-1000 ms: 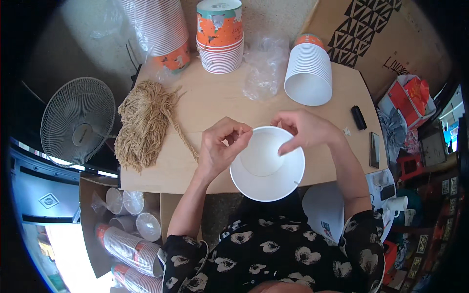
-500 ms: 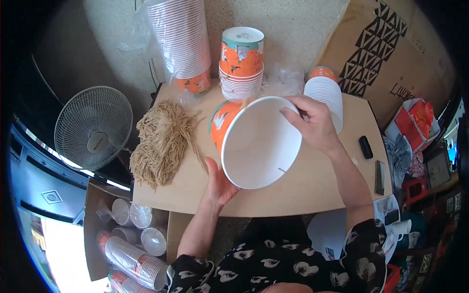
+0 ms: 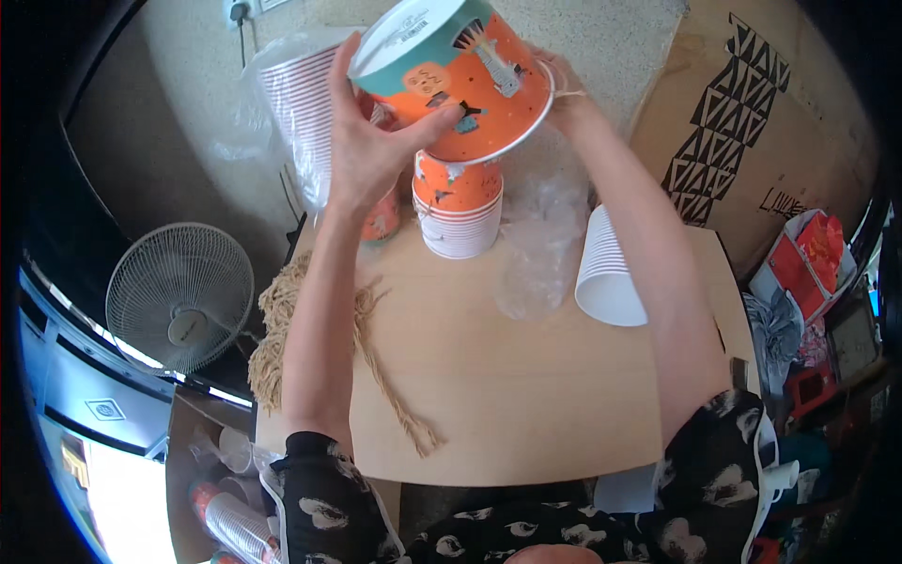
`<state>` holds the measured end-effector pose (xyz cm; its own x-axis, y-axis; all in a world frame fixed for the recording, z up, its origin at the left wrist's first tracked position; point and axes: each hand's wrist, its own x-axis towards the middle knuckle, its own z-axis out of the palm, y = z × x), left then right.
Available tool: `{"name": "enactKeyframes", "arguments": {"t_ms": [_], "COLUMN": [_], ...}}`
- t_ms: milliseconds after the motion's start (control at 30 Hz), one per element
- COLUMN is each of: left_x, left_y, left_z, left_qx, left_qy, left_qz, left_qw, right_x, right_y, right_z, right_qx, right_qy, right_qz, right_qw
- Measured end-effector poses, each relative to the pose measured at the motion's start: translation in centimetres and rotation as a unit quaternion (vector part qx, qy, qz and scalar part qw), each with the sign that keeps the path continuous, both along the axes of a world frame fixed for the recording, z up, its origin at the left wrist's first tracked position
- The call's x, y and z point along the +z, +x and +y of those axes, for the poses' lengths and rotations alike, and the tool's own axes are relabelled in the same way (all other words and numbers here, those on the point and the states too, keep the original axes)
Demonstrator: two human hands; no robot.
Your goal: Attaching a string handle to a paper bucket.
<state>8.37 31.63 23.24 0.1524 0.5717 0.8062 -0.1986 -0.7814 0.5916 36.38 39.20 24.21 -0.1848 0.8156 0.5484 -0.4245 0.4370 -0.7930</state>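
Note:
Between my two hands is a large orange paper tub with a teal band at its base. It is tilted bottom-up, its white rim toward the lower right. My left hand grips its left side, thumb along the printed wall. My right hand holds the rim on the far right, fingers partly hidden behind it; a thin strand of twine shows by the wrist. Just below the held tub stands an upside-down stack of matching tubs. A bundle of tan twine lies left, partly behind my left forearm, with a loose length on the table.
A plastic-wrapped tub stack stands at the back left, and another white stack lies by my right forearm. Crumpled clear plastic sits between. A fan stands left, above a carton of tubs. Large cardboard leans back right.
The tub has gone up and away from me, over the upside-down stack. Its open mouth faced me before; now its printed side and base show. Both arms have stretched forward.

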Motion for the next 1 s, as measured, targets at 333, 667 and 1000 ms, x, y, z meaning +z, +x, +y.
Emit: {"name": "enactKeyframes", "arguments": {"t_ms": [333,667,1000], "left_x": [-5.4,-12.5,-24.3], "left_y": [4.3,6.7,17.0], "left_z": [5.2,2.1,-9.0], "left_qx": [0.31,0.393,0.024], "left_qy": [0.113,0.117,-0.013], "left_qz": [0.137,0.168,0.197], "left_qw": [0.934,0.896,0.98], "right_x": [-9.1,-12.1,-26.4], "right_y": [3.5,9.7,9.3], "right_z": [0.9,-24.7,-32.9], "right_qx": [-0.137,-0.547,-0.694], "right_qy": [-0.166,-0.039,-0.078], "right_qz": [0.005,-0.277,-0.306], "right_qw": [0.977,0.789,0.647]}}
